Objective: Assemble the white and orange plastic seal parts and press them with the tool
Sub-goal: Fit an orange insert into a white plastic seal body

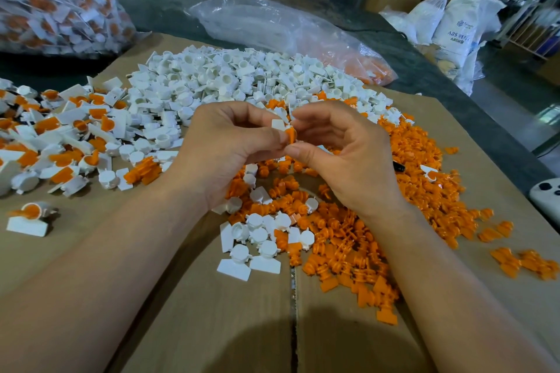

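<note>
My left hand (224, 145) pinches a white seal part (278, 124) between thumb and fingers above the cardboard. My right hand (342, 154) pinches an orange insert (291, 134) and holds it against the white part. Both hands meet at the middle of the view. Loose white parts (218, 79) are heaped behind the hands. Loose orange inserts (403, 179) spread under and right of the hands. Assembled white-and-orange seals (60, 136) lie in a pile at the left. No pressing tool shows plainly.
A cardboard sheet (212, 312) covers the table. One assembled seal (30, 218) lies alone at the left. A clear bag of assembled seals (51, 0) stands at the back left, another clear bag (272, 24) behind the white heap. A white controller (545, 194) sits at the right edge.
</note>
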Motion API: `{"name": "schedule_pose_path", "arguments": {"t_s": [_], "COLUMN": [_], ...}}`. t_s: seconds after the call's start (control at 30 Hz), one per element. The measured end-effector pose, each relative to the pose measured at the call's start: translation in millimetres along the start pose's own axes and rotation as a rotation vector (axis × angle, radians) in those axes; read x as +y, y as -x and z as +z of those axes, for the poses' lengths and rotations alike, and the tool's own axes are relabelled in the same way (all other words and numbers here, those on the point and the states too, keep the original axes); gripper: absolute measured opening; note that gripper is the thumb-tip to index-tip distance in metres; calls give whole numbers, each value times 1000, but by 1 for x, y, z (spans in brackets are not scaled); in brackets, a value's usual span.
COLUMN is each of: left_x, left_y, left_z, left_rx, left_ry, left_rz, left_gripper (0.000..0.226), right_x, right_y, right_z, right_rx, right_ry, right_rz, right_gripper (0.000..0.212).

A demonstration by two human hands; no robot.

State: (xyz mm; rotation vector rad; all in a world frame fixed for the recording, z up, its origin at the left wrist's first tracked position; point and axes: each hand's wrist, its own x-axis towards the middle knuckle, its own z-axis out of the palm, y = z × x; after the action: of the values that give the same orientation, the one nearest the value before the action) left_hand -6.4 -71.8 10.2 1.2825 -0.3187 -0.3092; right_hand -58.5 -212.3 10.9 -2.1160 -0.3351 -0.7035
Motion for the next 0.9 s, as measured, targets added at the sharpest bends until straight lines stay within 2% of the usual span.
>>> {"name": "schedule_pose_path", "arguments": {"t_s": [0.17,0.43,0.9], "left_x": [-1,0,1], "left_y": [-1,-1,-1], "left_z": [-1,-1,-2], "left_rx": [18,20,21], "left_ry": [-39,-27,-81], "left_rz": [-10,-57,-89], "left_gripper": [25,13,13], "right_x": [1,2,1], "right_y": [0,0,0], "right_z": [0,0,0], "right_rx": [-18,-23,-37], "right_ry": [5,-8,8], "right_rz": [-6,-2,2], "right_gripper": [31,34,35]}}
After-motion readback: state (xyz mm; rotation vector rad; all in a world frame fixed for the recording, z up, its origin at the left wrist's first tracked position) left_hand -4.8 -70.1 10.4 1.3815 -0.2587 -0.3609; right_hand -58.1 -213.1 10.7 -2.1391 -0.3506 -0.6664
